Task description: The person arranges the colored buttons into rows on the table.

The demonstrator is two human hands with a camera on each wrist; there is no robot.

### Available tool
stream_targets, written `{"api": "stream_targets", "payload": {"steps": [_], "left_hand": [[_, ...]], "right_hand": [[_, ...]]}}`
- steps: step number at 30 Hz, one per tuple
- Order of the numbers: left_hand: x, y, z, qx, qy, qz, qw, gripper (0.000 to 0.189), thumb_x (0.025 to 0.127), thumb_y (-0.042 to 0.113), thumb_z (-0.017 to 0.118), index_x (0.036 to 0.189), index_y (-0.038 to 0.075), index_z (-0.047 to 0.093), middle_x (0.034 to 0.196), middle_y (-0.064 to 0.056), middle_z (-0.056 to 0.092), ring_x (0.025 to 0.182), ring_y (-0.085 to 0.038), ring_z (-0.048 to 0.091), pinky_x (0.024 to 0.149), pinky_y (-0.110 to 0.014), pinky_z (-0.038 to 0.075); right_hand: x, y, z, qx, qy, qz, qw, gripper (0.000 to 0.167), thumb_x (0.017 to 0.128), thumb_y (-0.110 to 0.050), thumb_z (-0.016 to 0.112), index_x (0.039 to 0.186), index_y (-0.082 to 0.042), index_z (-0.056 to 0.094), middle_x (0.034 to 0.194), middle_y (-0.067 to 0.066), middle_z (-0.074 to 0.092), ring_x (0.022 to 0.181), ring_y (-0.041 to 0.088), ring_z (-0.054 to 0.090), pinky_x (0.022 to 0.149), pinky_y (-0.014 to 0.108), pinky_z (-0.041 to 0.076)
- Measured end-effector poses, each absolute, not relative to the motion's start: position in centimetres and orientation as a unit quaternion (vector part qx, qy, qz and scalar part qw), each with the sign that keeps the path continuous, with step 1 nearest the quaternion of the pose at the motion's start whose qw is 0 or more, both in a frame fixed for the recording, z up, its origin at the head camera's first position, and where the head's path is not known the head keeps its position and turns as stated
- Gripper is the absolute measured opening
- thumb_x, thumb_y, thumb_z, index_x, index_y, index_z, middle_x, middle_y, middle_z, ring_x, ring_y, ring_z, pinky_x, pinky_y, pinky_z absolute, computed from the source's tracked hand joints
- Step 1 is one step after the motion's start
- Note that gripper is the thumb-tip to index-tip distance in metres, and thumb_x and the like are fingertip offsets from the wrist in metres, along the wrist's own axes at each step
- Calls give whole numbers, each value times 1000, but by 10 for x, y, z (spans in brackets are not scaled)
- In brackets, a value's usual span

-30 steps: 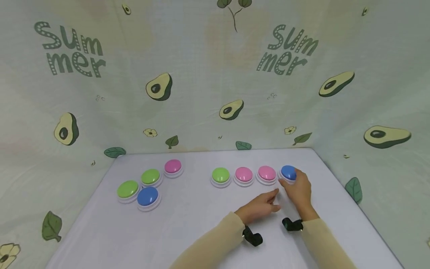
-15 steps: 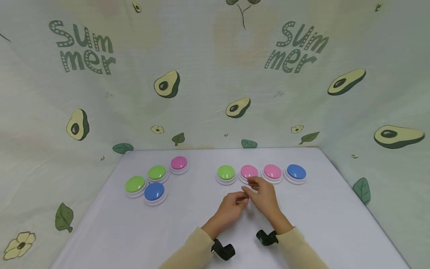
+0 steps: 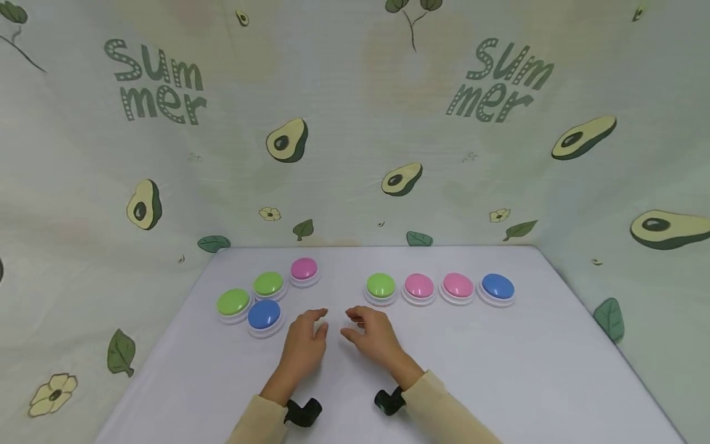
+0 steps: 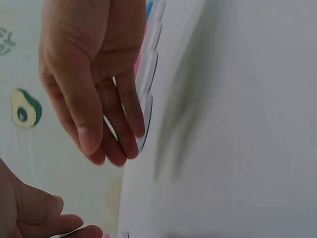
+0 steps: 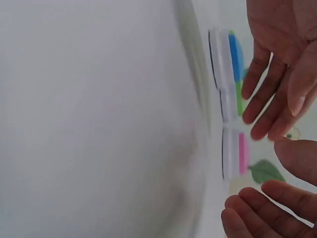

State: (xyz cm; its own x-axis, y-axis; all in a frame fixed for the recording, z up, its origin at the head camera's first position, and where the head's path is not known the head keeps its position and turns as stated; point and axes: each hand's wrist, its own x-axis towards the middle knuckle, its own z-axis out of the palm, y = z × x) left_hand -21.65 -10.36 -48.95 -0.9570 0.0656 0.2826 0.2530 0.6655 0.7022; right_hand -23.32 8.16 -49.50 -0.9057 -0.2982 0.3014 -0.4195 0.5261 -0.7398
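My left hand (image 3: 302, 345) hovers over the white table, just right of a blue push button (image 3: 264, 314), its fingers loosely bent and holding nothing. Facing it, my right hand (image 3: 374, 336) is also bare, below a green push button (image 3: 381, 286); a gap separates the hands. The left group also has two green buttons, one nearer (image 3: 233, 302) and one behind (image 3: 269, 283), plus a pink button (image 3: 304, 269). In the right row, two pink buttons, left (image 3: 419, 286) and right (image 3: 458, 286), come before a blue button (image 3: 497, 287). Both wrist views show the fingers apart.
The white table (image 3: 471, 370) ends at a pale cloth backdrop (image 3: 333, 80) printed with avocados and leaves. Black wrist cameras sit at the left wrist (image 3: 304, 413) and right wrist (image 3: 389, 402).
Both hands have moved left, away from the right row toward the left group. A second ago my right hand was at the right-hand blue button, which it has left. The head view has shifted slightly.
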Motion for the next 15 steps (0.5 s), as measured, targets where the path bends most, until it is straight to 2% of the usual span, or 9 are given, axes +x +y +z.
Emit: {"api": "stream_targets", "payload": {"steps": [7, 11, 15], "left_hand": [[-225, -168, -493, -14, -916, -365, 166, 41, 96, 0, 66, 134, -13, 60, 133, -33, 61, 126, -52, 51, 105, -67, 43], [-227, -196, -497, 18, -918, -358, 168, 48, 94, 3, 68, 135, -18, 55, 137, -38, 54, 127, -56, 46, 105, -70, 39], [-227, -219, -500, 39, -924, -355, 138, 57, 96, 8, 67, 140, -23, 47, 139, -42, 49, 129, -60, 43, 110, -70, 38]], "right_hand": [[-241, 42, -496, 198, -887, 416, -19, 52, 94, -21, 81, 137, 2, 65, 140, 19, 65, 137, 38, 57, 115, 54, 45], [-245, 27, -497, 208, -884, 417, -40, 56, 94, -22, 80, 142, 1, 61, 145, 19, 62, 140, 38, 53, 118, 54, 42], [-251, 10, -502, 217, -883, 414, -49, 59, 95, -21, 80, 145, 2, 58, 149, 19, 59, 142, 38, 51, 120, 53, 40]]}}
